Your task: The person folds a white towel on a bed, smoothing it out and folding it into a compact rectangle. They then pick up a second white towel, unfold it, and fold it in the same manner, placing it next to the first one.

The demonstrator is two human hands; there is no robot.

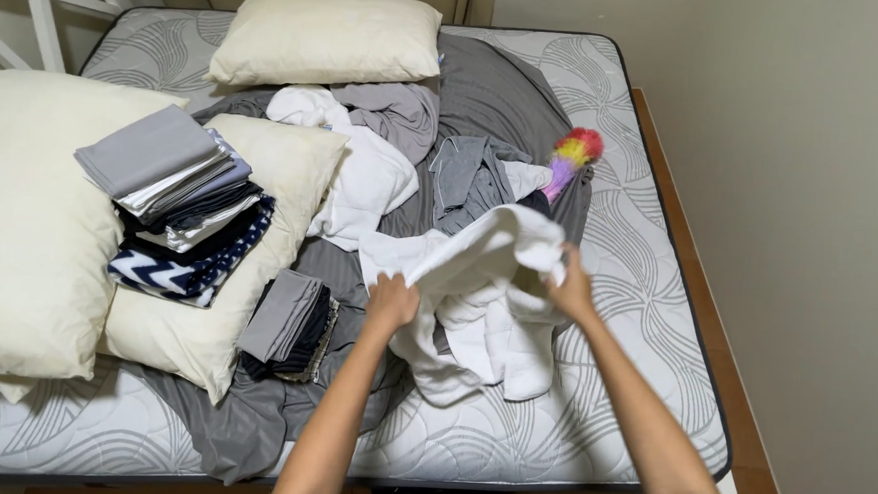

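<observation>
A crumpled white towel (477,279) hangs above the middle of the mattress (647,288). My left hand (391,303) grips its left edge and my right hand (569,284) grips its right edge, both with fingers closed on the cloth. The towel's lower folds rest on a grey sheet (487,99) spread over the bed. Behind it lie loose grey garments (468,173) and a white garment (368,173).
A stack of folded laundry (176,203) sits on a cream pillow (228,266) at left, with a smaller folded dark pile (290,324) beside it. Other pillows (325,36) lie at the head. A rainbow feather duster (572,156) lies near the wall side. A wooden bed frame (715,322) borders the right.
</observation>
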